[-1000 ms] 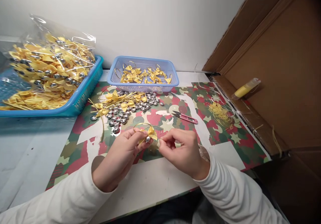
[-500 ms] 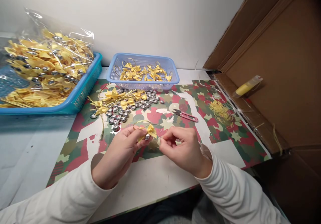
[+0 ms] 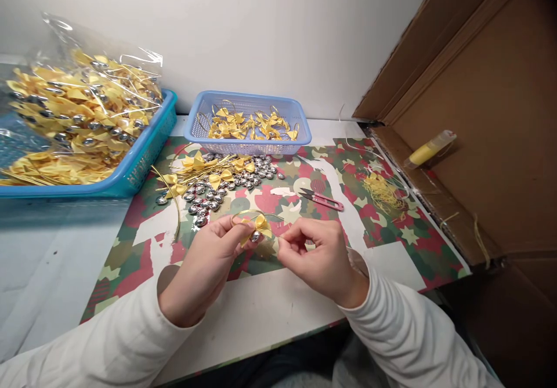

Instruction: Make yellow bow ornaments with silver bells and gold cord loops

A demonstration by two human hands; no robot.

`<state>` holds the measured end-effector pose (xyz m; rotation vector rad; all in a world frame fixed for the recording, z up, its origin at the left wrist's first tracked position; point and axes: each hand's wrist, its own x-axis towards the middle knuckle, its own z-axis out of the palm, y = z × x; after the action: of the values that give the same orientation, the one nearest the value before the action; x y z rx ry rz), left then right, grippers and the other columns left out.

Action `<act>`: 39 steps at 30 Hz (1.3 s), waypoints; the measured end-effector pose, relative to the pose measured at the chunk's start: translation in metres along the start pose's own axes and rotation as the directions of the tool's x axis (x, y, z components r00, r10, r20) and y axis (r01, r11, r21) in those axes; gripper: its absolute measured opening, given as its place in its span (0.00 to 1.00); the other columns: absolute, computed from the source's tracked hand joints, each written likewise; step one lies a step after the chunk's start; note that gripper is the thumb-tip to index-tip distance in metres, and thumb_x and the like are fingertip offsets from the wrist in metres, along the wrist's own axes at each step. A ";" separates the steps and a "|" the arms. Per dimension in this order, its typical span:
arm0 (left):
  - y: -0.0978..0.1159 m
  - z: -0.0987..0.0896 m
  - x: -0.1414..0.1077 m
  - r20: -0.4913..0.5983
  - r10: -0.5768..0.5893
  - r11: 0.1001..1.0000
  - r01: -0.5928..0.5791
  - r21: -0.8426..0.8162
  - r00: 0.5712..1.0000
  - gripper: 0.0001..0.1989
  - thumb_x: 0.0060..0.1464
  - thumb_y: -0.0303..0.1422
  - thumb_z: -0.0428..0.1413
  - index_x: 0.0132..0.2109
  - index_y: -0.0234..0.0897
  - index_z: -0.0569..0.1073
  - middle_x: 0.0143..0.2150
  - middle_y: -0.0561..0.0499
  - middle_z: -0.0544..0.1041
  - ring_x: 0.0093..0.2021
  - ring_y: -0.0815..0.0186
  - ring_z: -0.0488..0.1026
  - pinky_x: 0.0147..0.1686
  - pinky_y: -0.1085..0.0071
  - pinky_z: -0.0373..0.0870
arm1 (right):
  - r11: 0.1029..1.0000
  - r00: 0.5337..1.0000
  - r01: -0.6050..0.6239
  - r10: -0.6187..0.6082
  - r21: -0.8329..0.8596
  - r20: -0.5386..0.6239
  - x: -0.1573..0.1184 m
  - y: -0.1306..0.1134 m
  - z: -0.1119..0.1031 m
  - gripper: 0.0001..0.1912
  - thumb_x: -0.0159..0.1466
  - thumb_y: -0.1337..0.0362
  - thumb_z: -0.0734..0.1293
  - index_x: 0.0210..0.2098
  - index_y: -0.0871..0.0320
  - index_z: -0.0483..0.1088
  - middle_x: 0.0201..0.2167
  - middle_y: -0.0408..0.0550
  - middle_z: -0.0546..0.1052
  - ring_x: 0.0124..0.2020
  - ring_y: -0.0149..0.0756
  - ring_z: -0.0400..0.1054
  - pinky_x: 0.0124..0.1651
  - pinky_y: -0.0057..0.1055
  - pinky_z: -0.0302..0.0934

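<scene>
Between the thumb and fingers of my left hand (image 3: 213,257) is a yellow ribbon bow (image 3: 261,224) with a gold cord loop and a small silver bell (image 3: 255,236) at its middle. My right hand (image 3: 315,254) sits just to the right, thumb and forefinger pinched on a thin thread (image 3: 277,237) that runs toward the bow. Beyond my hands lie a heap of silver bells (image 3: 204,207) and several loose yellow bows (image 3: 221,178) with gold cords. Pink-handled thread snips (image 3: 322,199) rest on the patterned sheet, past my right hand.
A blue basket (image 3: 248,145) holding belled bows stands at the back. At left, a larger blue basket (image 3: 130,170) carries a clear bag (image 3: 87,104) full of bows. Yellow thread scraps (image 3: 383,192) lie at right, near a cardboard wall (image 3: 483,104) and a yellow thread tube (image 3: 430,149).
Hardly anything differs. The bow has tilted slightly in my left fingers, and my right hand stays pinched in nearly the same place.
</scene>
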<state>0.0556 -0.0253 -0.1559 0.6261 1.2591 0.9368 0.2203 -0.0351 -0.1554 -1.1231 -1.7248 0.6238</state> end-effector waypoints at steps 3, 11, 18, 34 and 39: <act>-0.001 -0.001 0.000 -0.015 0.003 1.000 -0.003 0.028 1.000 0.16 0.40 0.39 0.66 0.26 0.37 0.67 0.24 0.56 0.69 0.26 0.68 0.70 0.19 0.76 0.65 | 1.000 1.000 -0.010 0.010 -0.006 -0.002 0.000 0.001 0.000 0.09 0.50 0.78 0.64 0.17 0.61 0.63 0.14 0.37 0.64 0.17 0.20 0.55 0.21 0.19 0.51; -0.005 -0.004 0.002 -0.012 0.025 0.998 -0.025 0.050 1.000 0.17 0.41 0.41 0.66 0.27 0.37 0.66 0.24 0.57 0.69 0.24 0.70 0.67 0.18 0.76 0.65 | 0.999 0.999 -0.041 0.041 0.008 0.001 0.000 0.000 -0.001 0.09 0.51 0.77 0.64 0.18 0.61 0.64 0.14 0.37 0.66 0.17 0.21 0.56 0.20 0.20 0.51; -0.008 -0.007 0.002 -0.008 0.044 0.996 -0.043 0.074 0.999 0.17 0.44 0.41 0.65 0.29 0.38 0.66 0.26 0.55 0.71 0.26 0.67 0.70 0.18 0.76 0.63 | 0.999 0.999 -0.051 0.051 -0.004 -0.011 0.000 0.000 -0.002 0.09 0.51 0.76 0.64 0.18 0.60 0.64 0.14 0.38 0.67 0.17 0.22 0.57 0.20 0.21 0.53; -0.007 -0.006 0.002 -0.002 0.024 0.993 -0.023 0.114 1.000 0.16 0.47 0.42 0.64 0.31 0.38 0.68 0.28 0.55 0.72 0.28 0.68 0.72 0.21 0.77 0.64 | 0.998 0.997 -0.066 0.065 0.009 0.044 -0.001 0.001 0.000 0.09 0.50 0.76 0.63 0.18 0.59 0.61 0.14 0.36 0.62 0.17 0.22 0.54 0.21 0.21 0.52; -0.001 0.000 -0.001 -0.004 0.011 0.998 -0.011 0.058 1.000 0.15 0.42 0.39 0.65 0.26 0.37 0.68 0.24 0.56 0.70 0.27 0.69 0.71 0.25 0.77 0.67 | 0.996 0.996 -0.071 0.068 0.057 0.056 0.000 0.001 0.001 0.10 0.51 0.75 0.63 0.18 0.58 0.61 0.14 0.35 0.61 0.17 0.22 0.54 0.20 0.21 0.52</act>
<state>0.0555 -0.0267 -0.1564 0.6774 1.2920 0.9138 0.2199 -0.0349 -0.1563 -1.1379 -1.7075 0.7501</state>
